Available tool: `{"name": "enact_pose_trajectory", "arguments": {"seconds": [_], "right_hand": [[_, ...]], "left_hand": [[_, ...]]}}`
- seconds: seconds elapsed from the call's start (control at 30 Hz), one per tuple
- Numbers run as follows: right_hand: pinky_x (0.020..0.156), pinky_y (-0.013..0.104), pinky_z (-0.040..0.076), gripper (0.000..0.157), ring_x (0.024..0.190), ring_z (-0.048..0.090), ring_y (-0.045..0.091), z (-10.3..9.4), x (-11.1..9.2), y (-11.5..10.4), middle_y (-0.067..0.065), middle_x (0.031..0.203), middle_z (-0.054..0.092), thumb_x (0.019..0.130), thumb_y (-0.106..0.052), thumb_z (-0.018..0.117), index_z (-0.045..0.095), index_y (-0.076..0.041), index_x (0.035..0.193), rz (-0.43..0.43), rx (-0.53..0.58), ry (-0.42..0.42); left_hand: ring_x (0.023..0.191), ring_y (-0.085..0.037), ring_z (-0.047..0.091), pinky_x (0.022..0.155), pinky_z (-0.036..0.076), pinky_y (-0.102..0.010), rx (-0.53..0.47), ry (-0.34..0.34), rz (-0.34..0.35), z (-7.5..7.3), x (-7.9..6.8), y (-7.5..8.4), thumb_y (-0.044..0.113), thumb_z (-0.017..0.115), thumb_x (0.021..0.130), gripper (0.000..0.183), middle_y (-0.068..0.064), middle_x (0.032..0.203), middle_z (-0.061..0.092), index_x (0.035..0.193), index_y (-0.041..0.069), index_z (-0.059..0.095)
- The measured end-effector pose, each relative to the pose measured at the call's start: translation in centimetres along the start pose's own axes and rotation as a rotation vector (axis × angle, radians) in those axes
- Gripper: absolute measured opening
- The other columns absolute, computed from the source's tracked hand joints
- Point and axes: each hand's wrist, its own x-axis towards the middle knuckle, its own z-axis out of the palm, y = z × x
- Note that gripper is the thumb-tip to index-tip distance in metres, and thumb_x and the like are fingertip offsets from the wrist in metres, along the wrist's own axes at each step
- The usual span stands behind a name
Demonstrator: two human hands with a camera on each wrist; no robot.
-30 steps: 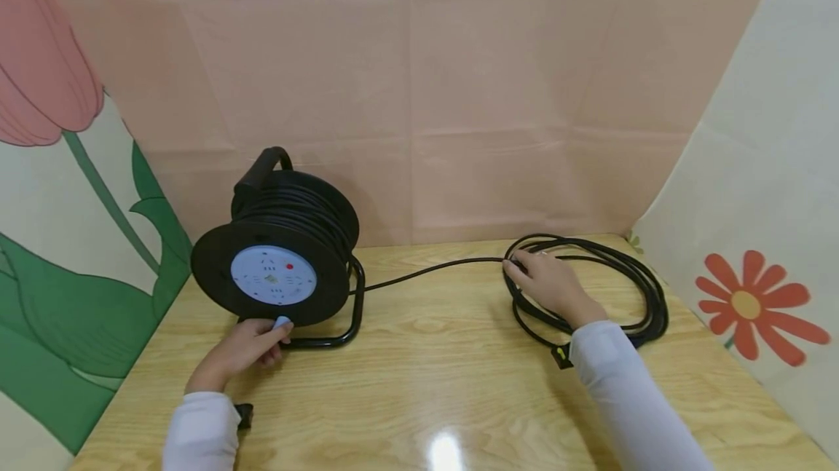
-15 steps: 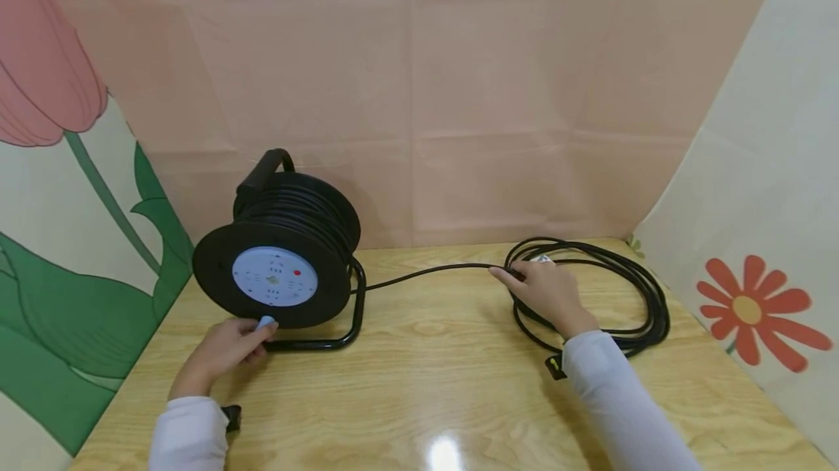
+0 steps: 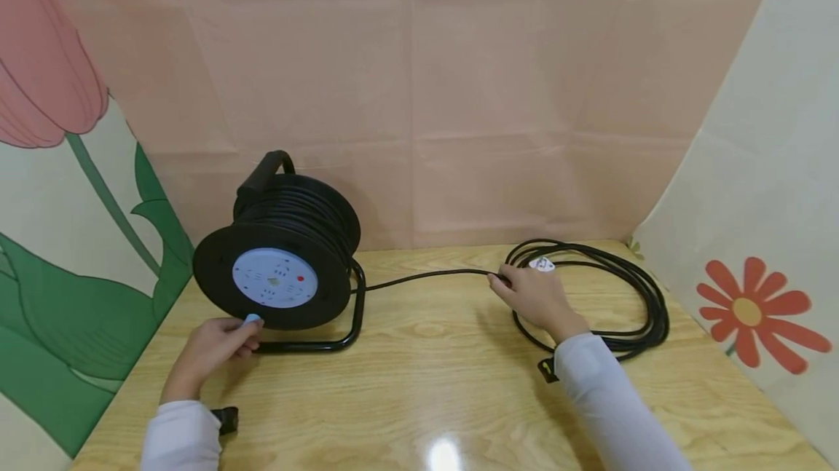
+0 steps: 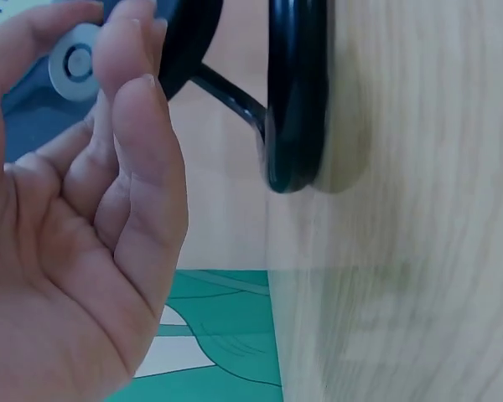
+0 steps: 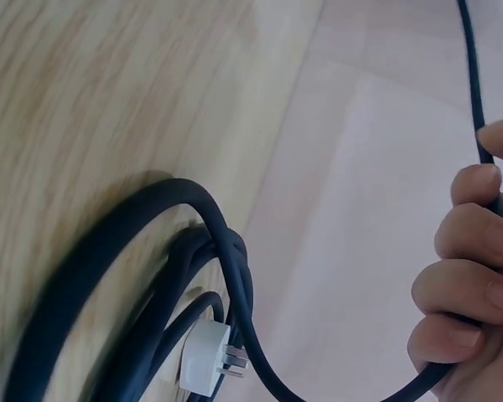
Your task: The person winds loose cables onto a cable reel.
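Note:
A black cable reel (image 3: 275, 252) with a pale blue socket face stands upright on its tube frame (image 3: 308, 346) at the left of the table. My left hand (image 3: 207, 353) pinches the small light-blue crank knob (image 4: 75, 61) at the reel's lower rim. From the reel a black cable (image 3: 426, 276) runs right to my right hand (image 3: 534, 300), whose fingers curl round it. Beyond and beside that hand lies a loose coil of the same cable (image 3: 655, 311). A white plug (image 5: 204, 358) with metal pins lies by the coil.
The wooden table (image 3: 406, 398) meets a pink sheet (image 3: 498, 92) at the back. Flower-printed sheets hang at both sides, with a red flower (image 3: 746, 309) on the right one. Black wrist straps show at both sleeves.
The reel's face has turned, its red dot shifting right and down. My left hand has moved left and slightly down with the knob. My right hand has edged left and down, uncovering the white plug.

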Motion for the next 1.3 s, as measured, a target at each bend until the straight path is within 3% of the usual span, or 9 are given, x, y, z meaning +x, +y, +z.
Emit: {"name": "enact_pose_trajectory", "arguments": {"seconds": [0.27, 0.37, 0.57, 0.7, 0.97, 1.13, 1.3], "right_hand": [[0.046, 0.031, 0.022, 0.059, 0.045, 0.031, 0.013, 0.9, -0.1, 0.0, -0.007, 0.049, 0.034, 0.095, -0.068, 0.05, 0.042, -0.022, 0.06, 0.017, -0.088, 0.098], [0.046, 0.031, 0.022, 0.06, 0.044, 0.029, 0.013, 1.0, -0.1, -0.1, -0.007, 0.048, 0.032, 0.094, -0.067, 0.054, 0.04, -0.021, 0.057, 0.022, -0.1, 0.1], [0.045, 0.031, 0.024, 0.045, 0.047, 0.034, 0.014, 0.9, 0.2, -0.8, -0.005, 0.054, 0.037, 0.1, -0.052, 0.052, 0.045, -0.02, 0.068, 0.042, -0.035, 0.017], [0.043, 0.031, 0.027, 0.037, 0.047, 0.038, 0.015, 1.1, 0.1, -0.9, -0.006, 0.055, 0.042, 0.1, -0.05, 0.052, 0.051, -0.023, 0.075, 0.036, -0.022, 0.043], [0.05, 0.037, 0.025, 0.061, 0.043, 0.029, 0.013, 1.9, -0.2, -0.5, -0.009, 0.044, 0.03, 0.091, -0.067, 0.059, 0.039, -0.023, 0.054, 0.025, -0.149, 0.203], [0.043, 0.03, 0.017, 0.061, 0.045, 0.027, 0.013, 1.6, -0.3, -0.8, -0.008, 0.048, 0.027, 0.092, -0.068, 0.056, 0.038, -0.022, 0.055, 0.067, -0.068, 0.14], [0.045, 0.029, 0.018, 0.047, 0.048, 0.028, 0.013, 1.0, -0.1, -1.3, -0.007, 0.053, 0.029, 0.098, -0.049, 0.054, 0.039, -0.022, 0.063, 0.057, -0.003, 0.091]], "left_hand": [[0.079, -0.013, 0.069, 0.073, 0.058, -0.029, -0.171, 0.054, -0.041, -0.7, -0.5, 0.0, 0.039, 0.064, 0.098, 0.055, -0.008, 0.092, 0.073, 0.114, -0.013, 0.066], [0.081, -0.011, 0.068, 0.076, 0.058, -0.029, -0.222, 0.071, -0.054, -1.1, -0.7, -0.1, 0.041, 0.063, 0.098, 0.059, -0.007, 0.094, 0.072, 0.119, -0.014, 0.062], [0.08, -0.008, 0.066, 0.076, 0.057, -0.027, -0.32, 0.093, -0.089, -1.4, -0.7, 0.0, 0.042, 0.063, 0.099, 0.062, -0.001, 0.091, 0.07, 0.126, -0.014, 0.057], [0.079, -0.006, 0.064, 0.075, 0.057, -0.026, -0.374, 0.103, -0.096, -1.5, -0.6, 0.0, 0.041, 0.061, 0.1, 0.062, 0.001, 0.091, 0.067, 0.128, -0.014, 0.055], [0.08, -0.006, 0.061, 0.076, 0.056, -0.023, -0.515, 0.101, -0.092, -2.0, -1.0, -0.1, 0.046, 0.059, 0.1, 0.061, 0.004, 0.091, 0.064, 0.123, -0.011, 0.055], [0.077, -0.005, 0.06, 0.073, 0.055, -0.021, -0.596, 0.117, -0.061, -2.2, -1.1, 0.0, 0.044, 0.061, 0.1, 0.046, 0.006, 0.087, 0.064, 0.108, -0.001, 0.063], [0.075, -0.005, 0.06, 0.071, 0.053, -0.02, -0.687, 0.128, -0.056, -2.4, -1.1, 0.3, 0.042, 0.061, 0.1, 0.035, 0.005, 0.086, 0.064, 0.097, 0.008, 0.067]]}}
